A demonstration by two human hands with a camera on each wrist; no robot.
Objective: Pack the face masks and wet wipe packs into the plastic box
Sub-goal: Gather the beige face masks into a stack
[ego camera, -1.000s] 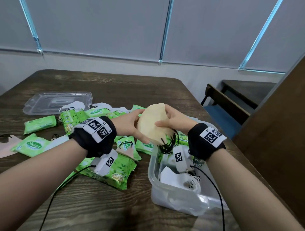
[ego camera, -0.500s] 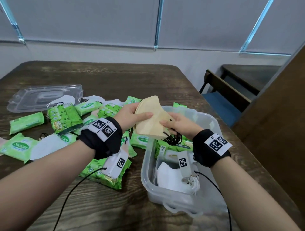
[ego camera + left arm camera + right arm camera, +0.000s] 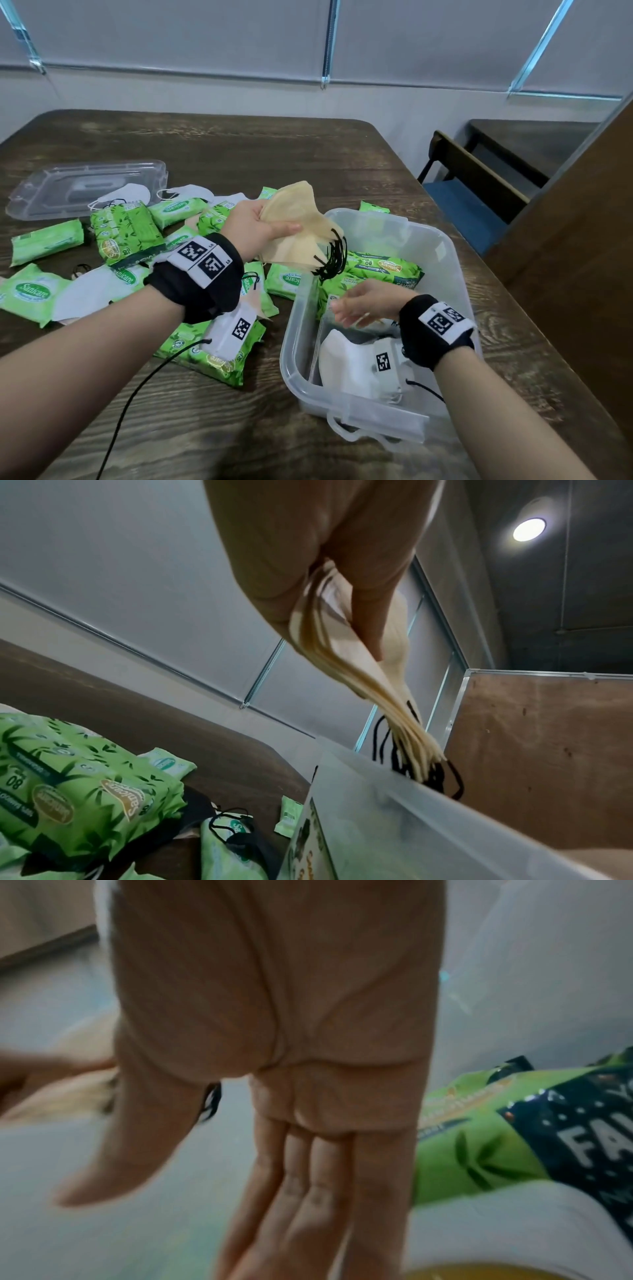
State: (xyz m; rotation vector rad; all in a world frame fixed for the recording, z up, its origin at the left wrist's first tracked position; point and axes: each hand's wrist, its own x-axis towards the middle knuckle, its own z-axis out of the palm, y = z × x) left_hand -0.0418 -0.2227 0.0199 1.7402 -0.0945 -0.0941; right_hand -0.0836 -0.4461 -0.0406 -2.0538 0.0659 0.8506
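My left hand (image 3: pixel 260 222) grips a stack of beige face masks (image 3: pixel 294 233) with black ear loops, held above the left rim of the clear plastic box (image 3: pixel 442 246). In the left wrist view thumb and fingers pinch the beige face masks (image 3: pixel 346 653), whose loops hang over the box wall (image 3: pixel 394 804). My right hand (image 3: pixel 363 305) is inside the box with straight fingers (image 3: pixel 318 1191), holding nothing. The box holds a green wet wipe pack (image 3: pixel 380 270) and white masks (image 3: pixel 352 366). Several green wipe packs (image 3: pixel 126 233) and white masks (image 3: pixel 92 294) lie on the table to the left.
The clear box lid (image 3: pixel 82 185) lies at the far left of the dark wooden table (image 3: pixel 239 150). A wooden panel (image 3: pixel 582 240) stands close on the right, with a blue-seated chair (image 3: pixel 462 205) behind the table corner. Black cables run from both wrist cameras.
My right hand has let go of the beige masks and dropped down into the box. The left hand alone holds the stack, still above the box's left rim.
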